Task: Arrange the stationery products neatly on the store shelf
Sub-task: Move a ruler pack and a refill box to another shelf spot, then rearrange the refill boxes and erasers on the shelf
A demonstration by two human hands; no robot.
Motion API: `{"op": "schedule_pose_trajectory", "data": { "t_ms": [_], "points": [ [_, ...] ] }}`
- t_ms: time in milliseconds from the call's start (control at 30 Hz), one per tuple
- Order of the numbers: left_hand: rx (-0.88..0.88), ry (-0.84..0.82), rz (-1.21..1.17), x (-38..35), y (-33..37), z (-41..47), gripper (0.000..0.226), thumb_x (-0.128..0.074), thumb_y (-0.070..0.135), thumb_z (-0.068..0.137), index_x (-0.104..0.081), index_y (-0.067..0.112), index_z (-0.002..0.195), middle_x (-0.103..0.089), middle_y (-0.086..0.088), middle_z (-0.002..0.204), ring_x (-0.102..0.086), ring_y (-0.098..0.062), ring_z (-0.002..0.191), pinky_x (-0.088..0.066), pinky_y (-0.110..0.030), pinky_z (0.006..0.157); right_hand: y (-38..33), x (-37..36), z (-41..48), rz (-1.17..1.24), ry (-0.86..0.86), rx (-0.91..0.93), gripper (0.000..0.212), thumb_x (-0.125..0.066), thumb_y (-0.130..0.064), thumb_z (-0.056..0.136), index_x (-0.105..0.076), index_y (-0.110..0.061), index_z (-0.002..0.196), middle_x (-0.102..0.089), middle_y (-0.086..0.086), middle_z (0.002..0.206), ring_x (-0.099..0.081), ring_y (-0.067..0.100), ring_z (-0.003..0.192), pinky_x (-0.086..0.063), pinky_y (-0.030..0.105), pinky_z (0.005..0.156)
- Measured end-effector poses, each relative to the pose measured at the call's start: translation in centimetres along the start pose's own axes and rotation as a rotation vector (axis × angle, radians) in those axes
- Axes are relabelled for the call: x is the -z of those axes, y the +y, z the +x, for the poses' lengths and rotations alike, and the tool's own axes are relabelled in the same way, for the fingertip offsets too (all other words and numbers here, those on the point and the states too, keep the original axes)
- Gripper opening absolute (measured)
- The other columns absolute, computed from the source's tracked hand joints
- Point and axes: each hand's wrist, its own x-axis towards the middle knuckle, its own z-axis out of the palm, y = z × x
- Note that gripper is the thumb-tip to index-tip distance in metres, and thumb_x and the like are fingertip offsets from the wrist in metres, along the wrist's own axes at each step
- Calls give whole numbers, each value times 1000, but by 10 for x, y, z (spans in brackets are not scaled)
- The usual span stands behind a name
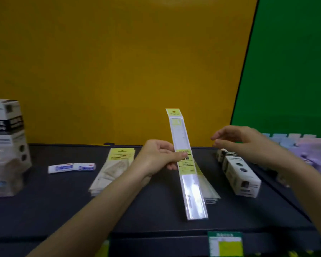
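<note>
My left hand grips a long packaged ruler near its middle, holding it almost upright above the dark shelf; the clear sleeve has a yellow header and label. A little to the right of the ruler, my right hand hovers with fingers apart and holds nothing. Beneath the ruler lies a flat stack of similar ruler packs. Further left rests a stack of clear packs with yellow labels.
White and blue eraser packs lie at the left. A tall black and white box stands at the far left. White boxes lie under my right hand, pastel items beyond. A price tag hangs on the shelf's front edge.
</note>
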Motion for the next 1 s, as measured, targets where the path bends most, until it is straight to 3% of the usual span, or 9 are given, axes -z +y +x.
{"op": "schedule_pose_trajectory", "data": {
  "t_ms": [100, 300, 367, 467, 600, 767, 900, 1000],
  "points": [
    [49, 36, 57, -33, -5, 30, 17, -72, 10, 74, -65, -3, 84, -67, -6, 69, -51, 0, 35, -38, -11, 36, 30, 14, -6, 6, 12, -17, 11, -59, -25, 87, -65, -22, 96, -69, -1, 97, -64, 13, 93, -48, 23, 78],
    [141, 108, 186, -57, -25, 63, 19, -75, 12, 72, -67, -3, 80, -63, -2, 64, -44, 2, 29, -35, -10, 35, 60, 26, -14, 21, 5, -1, 10, -61, -26, 86, -66, -23, 93, -71, -2, 93, -65, 13, 89, -48, 27, 78],
    [148, 99, 245, -59, -31, 67, 19, -76, 16, 71, -66, 0, 72, -64, -1, 67, -53, 1, 44, -41, -13, 47, 64, 26, -15, 35, 5, 5, 9, -61, -26, 85, -66, -23, 93, -71, -1, 92, -65, 13, 89, -48, 28, 79],
    [161, 76, 370, -59, -36, 70, 28, -77, 26, 70, -64, 2, 78, -66, -6, 80, -58, -15, 75, -41, -27, 69, 70, 25, -15, 48, 10, 0, 8, -61, -26, 86, -66, -23, 92, -70, -1, 91, -64, 15, 88, -47, 25, 76],
    [151, 1, 545, -59, -37, 72, 34, -72, 35, 73, -47, 12, 73, -52, 4, 65, -46, -8, 61, -32, -23, 54, 74, 25, -13, 40, 9, -18, 6, -60, -25, 87, -65, -24, 91, -68, -1, 92, -63, 17, 90, -46, 28, 78],
    [154, -46, 736, -60, -40, 75, 35, -68, 42, 76, -43, 17, 70, -42, 8, 64, -37, -6, 58, -29, -24, 50, 77, 19, -9, 5, 42, -84, 10, -58, -25, 88, -64, -22, 95, -68, -3, 96, -63, 18, 92, -46, 30, 79],
    [76, -4, 789, -61, -42, 74, 36, -66, 43, 77, -39, 20, 70, -43, 7, 68, -41, -14, 68, -30, -27, 54, 84, 7, 2, -253, 155, -208, 46, -55, -50, 83, -57, -13, 110, -61, 3, 106, -57, 22, 97, -43, 34, 77],
    [-36, 33, 797, -58, -36, 64, 31, -60, 44, 80, -46, 17, 79, -48, 6, 73, -47, -17, 74, -37, -33, 65, 92, -2, 11, -398, 38, -369, 77, -45, -74, 72, -50, -6, 108, -56, 11, 106, -53, 30, 95, -44, 38, 73]
  ]
}}
